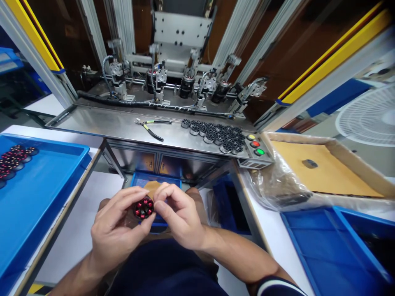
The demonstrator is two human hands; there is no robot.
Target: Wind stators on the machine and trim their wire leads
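Observation:
My left hand (119,226) curls around a small round motor stator (144,208), black with red copper windings, its wound face turned up towards me. At the stator's right rim, my right hand (177,213) has thumb and forefinger pinched together. Whatever lies between those fingertips, perhaps a thin wire, is too small to make out. Both hands are above my lap, in front of the machine. Beyond them, cutting pliers (151,126) with black and yellow-green handles lie on the metal ledge (105,123).
Several black ring-shaped parts (219,135) crowd the ledge beside a box with yellow, red and green buttons (255,144). A blue tray (40,205) with red-wound stators (15,162) stands left. A cardboard box (339,164), blue bins (311,242) and a fan (370,115) are right. Clamping fixtures (188,84) line the back.

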